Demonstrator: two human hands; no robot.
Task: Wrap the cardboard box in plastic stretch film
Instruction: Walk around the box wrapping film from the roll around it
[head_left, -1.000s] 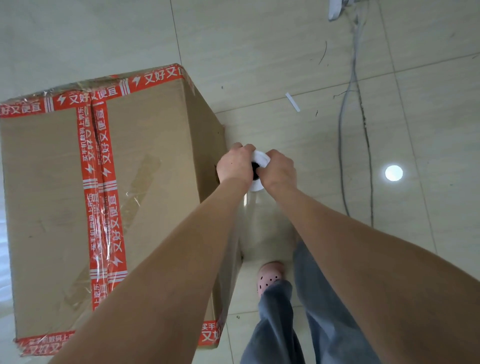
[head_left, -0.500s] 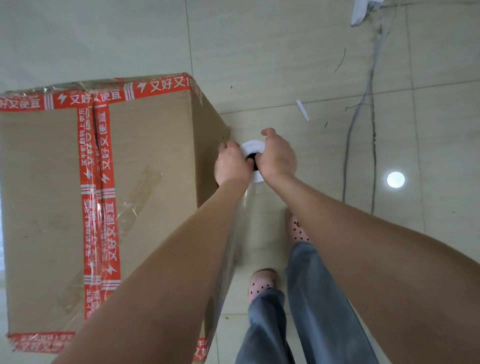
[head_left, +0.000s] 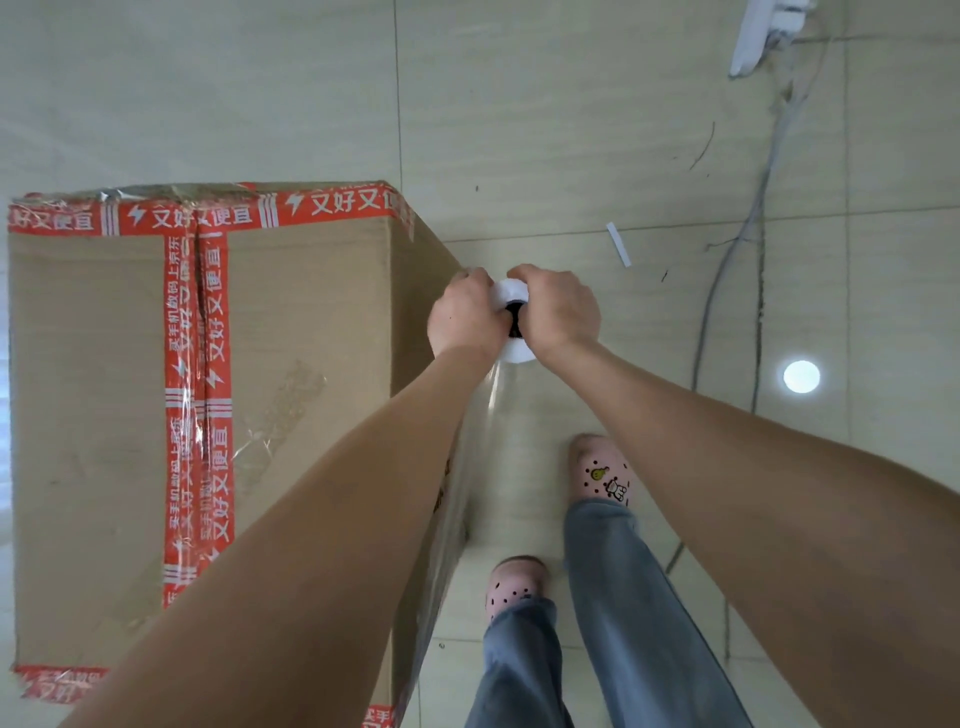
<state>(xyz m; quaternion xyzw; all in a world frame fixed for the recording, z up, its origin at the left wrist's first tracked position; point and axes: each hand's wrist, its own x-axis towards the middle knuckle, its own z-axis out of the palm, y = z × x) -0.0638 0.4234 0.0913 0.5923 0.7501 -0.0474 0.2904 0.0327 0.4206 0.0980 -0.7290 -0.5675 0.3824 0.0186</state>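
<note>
Cardboard box (head_left: 291, 395), taped shut, stands on the floor (head_left: 571, 130); left hand (head_left: 465, 317) and right hand (head_left: 558, 312) both grip the stretch film roll (head_left: 511, 293) beside its right side.

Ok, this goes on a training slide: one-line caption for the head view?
Left hand and right hand grip the top of a stretch film roll beside the red-taped cardboard box.

Red-taped cardboard box (head_left: 311, 312), clear film roll (head_left: 511, 292) upright beside its right face
</note>
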